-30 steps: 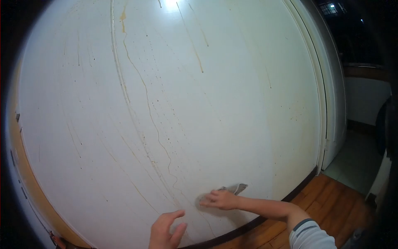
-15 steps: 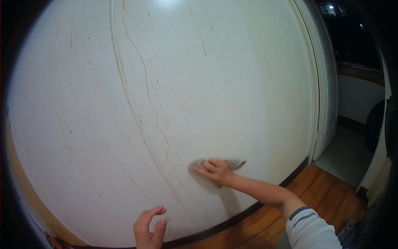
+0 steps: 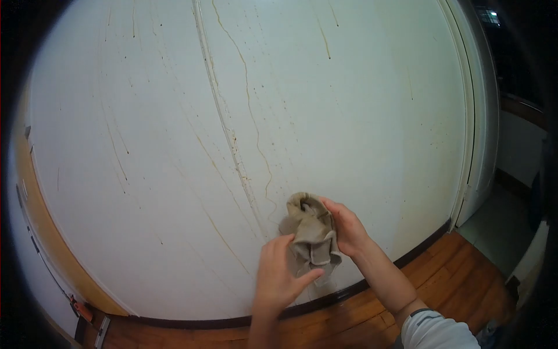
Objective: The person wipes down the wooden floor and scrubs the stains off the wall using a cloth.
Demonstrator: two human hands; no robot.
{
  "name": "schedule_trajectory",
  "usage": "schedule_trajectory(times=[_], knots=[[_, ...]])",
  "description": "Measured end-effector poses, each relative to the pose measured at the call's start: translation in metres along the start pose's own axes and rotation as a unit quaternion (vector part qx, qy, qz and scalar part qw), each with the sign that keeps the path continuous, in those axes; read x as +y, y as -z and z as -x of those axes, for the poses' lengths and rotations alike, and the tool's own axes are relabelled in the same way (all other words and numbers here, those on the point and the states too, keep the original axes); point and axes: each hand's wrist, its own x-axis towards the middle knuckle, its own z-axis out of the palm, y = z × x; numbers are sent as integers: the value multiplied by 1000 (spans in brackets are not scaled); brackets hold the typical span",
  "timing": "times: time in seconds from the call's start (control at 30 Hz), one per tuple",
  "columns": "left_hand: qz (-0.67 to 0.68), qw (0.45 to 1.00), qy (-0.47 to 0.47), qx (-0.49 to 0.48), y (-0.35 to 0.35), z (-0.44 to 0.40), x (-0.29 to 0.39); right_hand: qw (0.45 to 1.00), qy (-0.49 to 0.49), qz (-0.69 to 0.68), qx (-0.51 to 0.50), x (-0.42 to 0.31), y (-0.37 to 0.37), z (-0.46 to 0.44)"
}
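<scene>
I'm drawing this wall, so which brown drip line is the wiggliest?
The long line just right of the wall seam, running down towards the cloth. It bends back and forth; the other drips run fairly straight.

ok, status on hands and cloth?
Right hand holding cloth. Left hand at its edge, grip unclear. Cloth crumpled, before streaked wall; nothing visibly in the way.

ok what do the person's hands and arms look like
The left hand and right hand wear no gloves. The right arm has a short, pale sleeve with a dark grey trim at its edge; no sleeve shows on the left arm.
</scene>
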Motion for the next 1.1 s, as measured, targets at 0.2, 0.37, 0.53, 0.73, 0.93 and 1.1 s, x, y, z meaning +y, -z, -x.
schedule_trajectory(times=[0.2,0.37,0.53,0.73,0.93,1.1], knots=[[-68,997,14,31,-23,2,-35,937,17,337,-94,17,21,12],[201,956,171,128,-3,-3,-41,628,32,766,-136,29,21,28],[121,972,199,30,-1,1,-43,732,85,655,-168,74,17,29],[55,967,238,-73,17,7,-58,834,-28,526,-163,86,36,15],[121,959,218,-134,33,12,-63,718,-189,650,-162,72,27,13],[16,968,234,-84,44,10,-51,884,-259,370,-118,79,9,17]])
